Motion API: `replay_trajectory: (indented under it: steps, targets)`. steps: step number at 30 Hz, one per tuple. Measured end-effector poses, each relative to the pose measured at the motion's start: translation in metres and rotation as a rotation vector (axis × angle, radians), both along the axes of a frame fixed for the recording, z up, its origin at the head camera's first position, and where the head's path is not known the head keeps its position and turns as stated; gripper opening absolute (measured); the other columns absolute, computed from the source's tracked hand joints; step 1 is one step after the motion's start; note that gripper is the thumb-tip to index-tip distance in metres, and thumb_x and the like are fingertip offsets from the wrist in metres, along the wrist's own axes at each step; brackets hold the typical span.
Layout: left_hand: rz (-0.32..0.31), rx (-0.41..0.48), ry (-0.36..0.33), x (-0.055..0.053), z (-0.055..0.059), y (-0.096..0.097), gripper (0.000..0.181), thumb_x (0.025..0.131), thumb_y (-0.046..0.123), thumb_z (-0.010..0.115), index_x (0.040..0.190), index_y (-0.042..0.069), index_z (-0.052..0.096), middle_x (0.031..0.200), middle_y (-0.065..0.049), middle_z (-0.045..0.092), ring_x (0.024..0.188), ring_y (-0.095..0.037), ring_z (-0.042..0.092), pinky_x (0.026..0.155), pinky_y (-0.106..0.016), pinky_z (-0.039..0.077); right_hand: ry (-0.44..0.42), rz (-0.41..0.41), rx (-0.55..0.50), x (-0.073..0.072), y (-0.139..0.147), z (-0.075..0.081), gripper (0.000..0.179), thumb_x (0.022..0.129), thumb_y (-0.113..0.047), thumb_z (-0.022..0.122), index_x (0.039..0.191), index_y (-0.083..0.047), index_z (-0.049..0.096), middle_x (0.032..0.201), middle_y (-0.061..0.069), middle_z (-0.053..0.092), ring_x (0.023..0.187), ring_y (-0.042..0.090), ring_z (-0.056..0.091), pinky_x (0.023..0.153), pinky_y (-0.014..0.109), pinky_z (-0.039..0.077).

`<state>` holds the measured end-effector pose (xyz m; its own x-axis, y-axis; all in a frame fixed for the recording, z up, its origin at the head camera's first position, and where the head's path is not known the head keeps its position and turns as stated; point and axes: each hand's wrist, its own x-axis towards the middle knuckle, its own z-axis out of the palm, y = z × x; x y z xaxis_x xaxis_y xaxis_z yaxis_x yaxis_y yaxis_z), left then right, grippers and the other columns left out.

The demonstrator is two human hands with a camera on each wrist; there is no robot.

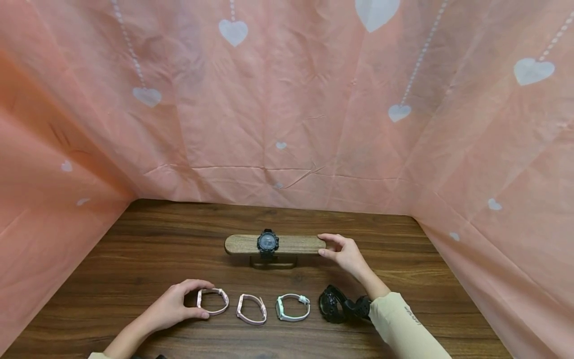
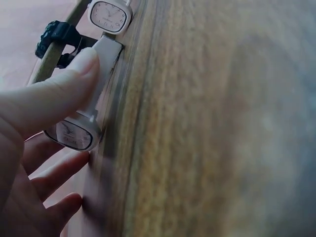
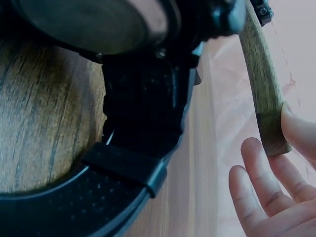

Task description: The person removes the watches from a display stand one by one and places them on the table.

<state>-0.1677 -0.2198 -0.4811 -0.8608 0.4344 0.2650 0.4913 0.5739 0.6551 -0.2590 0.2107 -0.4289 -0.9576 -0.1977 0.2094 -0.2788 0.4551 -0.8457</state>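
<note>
My left hand pinches a pale pink watch at the left end of a row on the table. In the left wrist view the thumb lies across its strap, and the rounded square dial faces the fingers. My right hand grips the right end of a wooden watch stand between thumb and index finger; its other fingers are spread. A black digital watch is strapped round the stand's bar, left of the middle.
Right of the held watch lie another pale pink watch, a mint green watch and a bulky black watch under my right forearm. Pink cloth with white hearts walls the brown wooden table at the back and sides.
</note>
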Motion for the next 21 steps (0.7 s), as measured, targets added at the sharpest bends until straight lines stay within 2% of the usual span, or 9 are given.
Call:
replay_trajectory:
  steps: [7, 12, 16, 21]
  targets:
    - [-0.008, -0.003, 0.004, 0.0, -0.001, 0.0, 0.054, 0.069, 0.046, 0.077, 0.115, 0.023, 0.061, 0.11, 0.012, 0.06, 0.104, -0.01, 0.054, 0.086, -0.03, 0.046, -0.017, -0.01, 0.011, -0.002, 0.001, -0.001, 0.04, 0.078, -0.012, 0.075, 0.117, -0.006, 0.064, 0.101, 0.012, 0.062, 0.065, 0.013, 0.053, 0.053, 0.021, 0.044]
    - [-0.04, 0.004, 0.018, -0.001, 0.002, 0.0, 0.054, 0.071, 0.046, 0.076, 0.116, 0.021, 0.061, 0.111, 0.01, 0.061, 0.104, -0.01, 0.055, 0.086, -0.028, 0.046, 0.002, -0.003, 0.011, -0.003, 0.002, -0.003, 0.04, 0.078, -0.012, 0.075, 0.116, -0.006, 0.065, 0.098, 0.012, 0.062, 0.065, 0.013, 0.053, 0.053, 0.022, 0.044]
    - [-0.065, 0.046, -0.009, -0.002, 0.008, -0.001, 0.051, 0.073, 0.04, 0.076, 0.117, 0.019, 0.061, 0.111, 0.008, 0.062, 0.105, -0.012, 0.055, 0.088, -0.028, 0.045, 0.002, -0.003, 0.007, -0.002, 0.002, -0.003, 0.039, 0.078, -0.011, 0.075, 0.116, -0.005, 0.064, 0.099, 0.012, 0.062, 0.067, 0.014, 0.054, 0.054, 0.022, 0.045]
    - [-0.059, 0.098, -0.049, -0.005, 0.013, -0.001, 0.046, 0.078, 0.032, 0.075, 0.117, 0.012, 0.06, 0.112, 0.002, 0.064, 0.105, -0.017, 0.058, 0.088, -0.033, 0.048, -0.004, 0.002, 0.003, -0.001, 0.002, -0.001, 0.04, 0.079, -0.011, 0.074, 0.117, -0.005, 0.064, 0.105, 0.015, 0.062, 0.069, 0.016, 0.055, 0.055, 0.022, 0.046]
